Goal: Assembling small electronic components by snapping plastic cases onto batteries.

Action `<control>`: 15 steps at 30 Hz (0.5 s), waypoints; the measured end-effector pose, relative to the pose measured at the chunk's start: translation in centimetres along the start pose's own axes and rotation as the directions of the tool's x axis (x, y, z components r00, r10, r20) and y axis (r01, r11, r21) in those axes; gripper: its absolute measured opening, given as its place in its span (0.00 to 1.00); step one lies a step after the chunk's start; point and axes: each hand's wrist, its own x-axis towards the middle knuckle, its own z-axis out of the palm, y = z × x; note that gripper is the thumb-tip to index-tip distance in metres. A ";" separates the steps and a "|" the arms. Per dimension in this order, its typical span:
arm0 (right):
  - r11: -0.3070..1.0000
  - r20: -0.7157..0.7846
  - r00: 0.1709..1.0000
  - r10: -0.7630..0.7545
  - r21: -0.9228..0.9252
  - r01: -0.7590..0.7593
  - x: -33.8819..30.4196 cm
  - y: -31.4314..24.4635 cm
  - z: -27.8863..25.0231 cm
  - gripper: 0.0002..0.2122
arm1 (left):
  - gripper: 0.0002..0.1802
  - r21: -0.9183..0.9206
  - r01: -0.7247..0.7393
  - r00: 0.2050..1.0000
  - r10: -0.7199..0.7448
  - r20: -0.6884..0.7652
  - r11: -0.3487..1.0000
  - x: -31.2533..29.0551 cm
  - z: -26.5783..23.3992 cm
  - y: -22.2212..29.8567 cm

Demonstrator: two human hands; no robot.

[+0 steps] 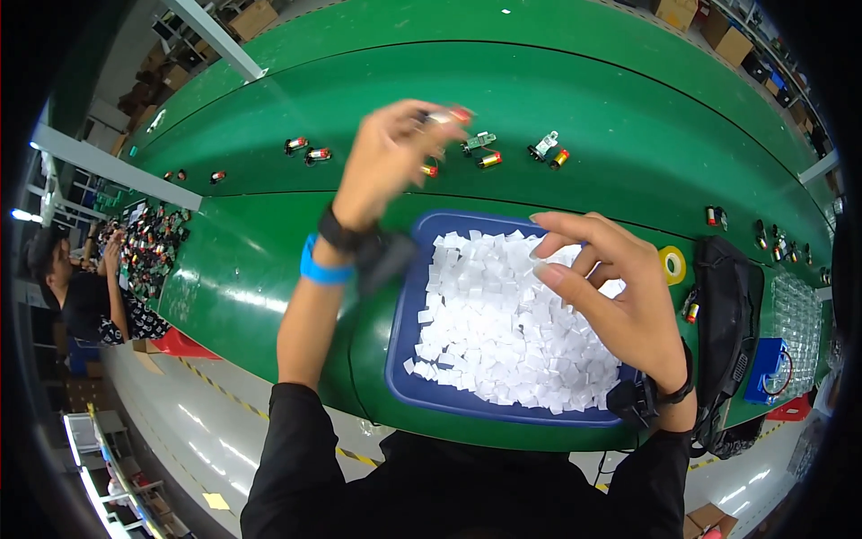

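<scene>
My left hand (382, 157) is raised over the green table, smeared by motion, its fingers closed on a small battery assembly (456, 115) with a red end. Blur hides the rest of that piece. Just right of it lie a green circuit board (480, 141) with a red-gold battery (489, 160), and a pale board (545, 145) with another battery (560, 158). My right hand (620, 287) hovers above the right side of a blue tray (400, 350) full of small white square pieces (503, 314). Its thumb and forefinger are apart, with nothing visible between them.
Yellow tape (672, 265) and a black bag (723, 314) lie right of the tray, near a blue box (765, 369). More battery assemblies (318, 155) dot the conveyor-like strip. A co-worker (81, 283) sits at far left by a heap of assemblies (157, 247).
</scene>
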 end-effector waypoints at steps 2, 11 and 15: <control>0.998 0.029 0.999 0.043 0.048 -0.045 0.1 -0.8 -0.1 0.17 | 0.17 0.091 0.090 0.987 -0.076 -0.142 0.992 2.7 -4.3 -3.9; 1.000 0.043 0.999 0.022 -0.011 -0.022 0.0 -0.8 -0.8 0.16 | 0.14 0.844 0.096 0.977 0.114 -0.182 0.527 4.8 -7.7 -13.8; 1.000 0.009 1.000 -0.001 -0.031 0.001 -0.1 -0.9 -0.8 0.16 | 0.16 0.908 -0.176 0.875 0.484 -0.033 0.380 4.5 -6.2 -13.7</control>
